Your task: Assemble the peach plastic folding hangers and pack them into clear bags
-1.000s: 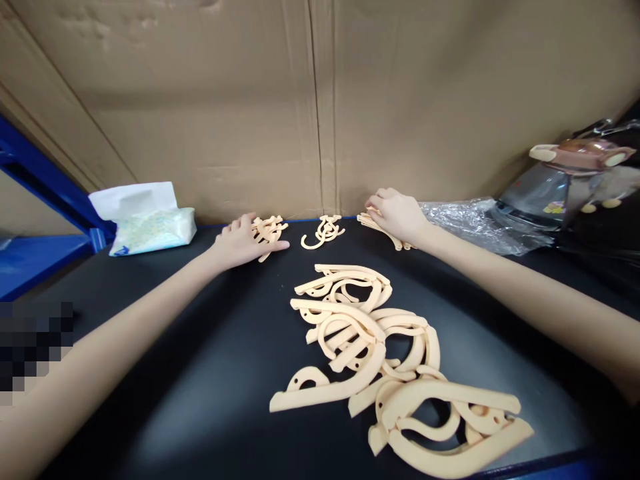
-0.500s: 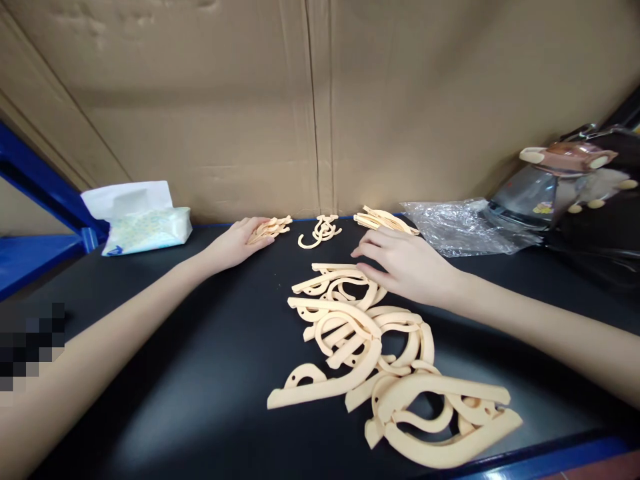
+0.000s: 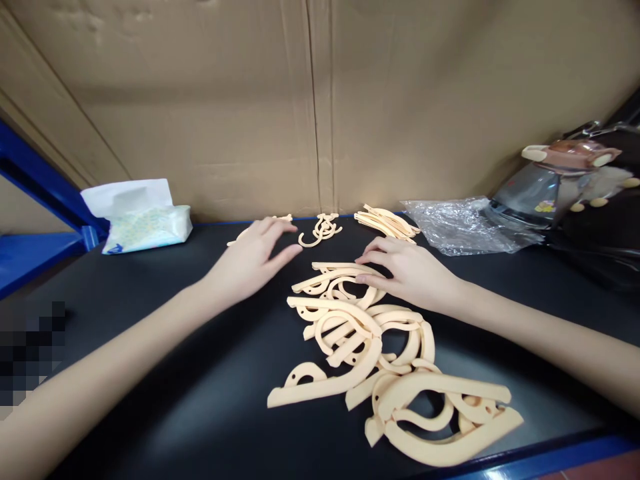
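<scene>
Cream-coloured plastic pieces that look like folding hanger parts (image 3: 330, 383) lie in a long heap on the black table (image 3: 210, 380). My right hand (image 3: 405, 270) is at the far end of this heap, fingers loosely bent and apart, thumb over the topmost pieces; whether it touches them I cannot tell. With thumb and fingers spread and nothing held, my left hand (image 3: 255, 257) hovers in front of a small left pile (image 3: 285, 218), hiding most of it. Between the hands, farther back, sit several small hooks (image 3: 324, 230). A stack of slim curved strips (image 3: 385, 222) lies behind my right hand.
A tissue pack (image 3: 147, 229) stands at the back left. At the back right are a crumpled clear plastic bag (image 3: 450, 223) and a clear bottle with a brown top (image 3: 533, 193). Behind everything rises a cardboard wall (image 3: 225, 113); a blue frame (image 3: 45, 180) borders the left.
My left hand has come off the left pile, moving right and nearer to me, and its fingers have opened. My right hand has shifted slightly down and to the right.
</scene>
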Motion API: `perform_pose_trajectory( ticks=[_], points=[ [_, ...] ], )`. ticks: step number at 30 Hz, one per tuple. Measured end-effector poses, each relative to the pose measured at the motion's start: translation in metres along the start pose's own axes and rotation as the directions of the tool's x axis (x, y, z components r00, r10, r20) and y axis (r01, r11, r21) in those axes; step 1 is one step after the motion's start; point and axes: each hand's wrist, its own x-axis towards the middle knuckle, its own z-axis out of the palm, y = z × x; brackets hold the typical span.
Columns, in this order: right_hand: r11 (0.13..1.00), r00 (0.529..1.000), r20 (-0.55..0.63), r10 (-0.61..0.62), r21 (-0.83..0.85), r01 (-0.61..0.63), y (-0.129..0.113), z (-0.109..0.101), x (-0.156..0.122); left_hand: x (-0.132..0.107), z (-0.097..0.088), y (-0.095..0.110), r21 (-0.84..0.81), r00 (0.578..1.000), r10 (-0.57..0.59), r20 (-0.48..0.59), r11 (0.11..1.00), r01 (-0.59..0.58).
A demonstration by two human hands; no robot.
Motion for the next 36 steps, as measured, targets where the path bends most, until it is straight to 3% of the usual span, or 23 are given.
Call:
perform_pose_trajectory(
  ticks=[4,7,11,14,19,27,31,34,36],
  points=[
    [1.000,1.000,-0.007,0.004,-0.026,-0.004,-0.004,0.000,0.000,-0.022,0.001,0.044,-0.175,0.990,0.103,0.092,0.981,-0.086],
    [0.999,0.999,-0.026,0.037,-0.026,-0.038,-0.005,0.002,-0.001,-0.033,0.004,0.056,-0.189,0.957,0.253,0.141,0.956,-0.225],
    [0.995,0.994,-0.066,0.088,-0.051,-0.091,-0.006,0.004,-0.002,-0.035,0.011,0.050,-0.085,0.911,0.398,0.109,0.917,-0.390],
    [0.992,0.989,-0.085,0.125,-0.019,-0.127,-0.003,0.003,-0.004,-0.034,0.015,0.043,-0.006,0.897,0.434,0.089,0.901,-0.435],
    [0.978,0.986,0.006,0.165,0.127,-0.164,0.004,0.003,-0.006,-0.033,0.019,0.041,0.017,0.898,0.428,0.102,0.902,-0.432],
    [0.933,0.970,-0.031,0.242,0.280,-0.224,0.000,0.007,-0.004,-0.036,0.021,0.041,0.013,0.924,0.371,0.097,0.928,-0.373],
    [0.793,0.948,0.030,0.317,0.540,-0.282,0.000,0.010,-0.005,-0.036,0.022,0.042,0.016,0.924,0.371,0.095,0.927,-0.374],
    [0.556,0.943,0.100,0.318,0.786,-0.271,0.001,0.014,-0.004,-0.035,0.023,0.042,0.013,0.925,0.367,0.094,0.929,-0.370],
    [0.445,0.938,0.092,0.335,0.862,-0.244,0.004,0.013,-0.001,-0.035,0.023,0.042,0.008,0.929,0.358,0.096,0.933,-0.360]
  ],
)
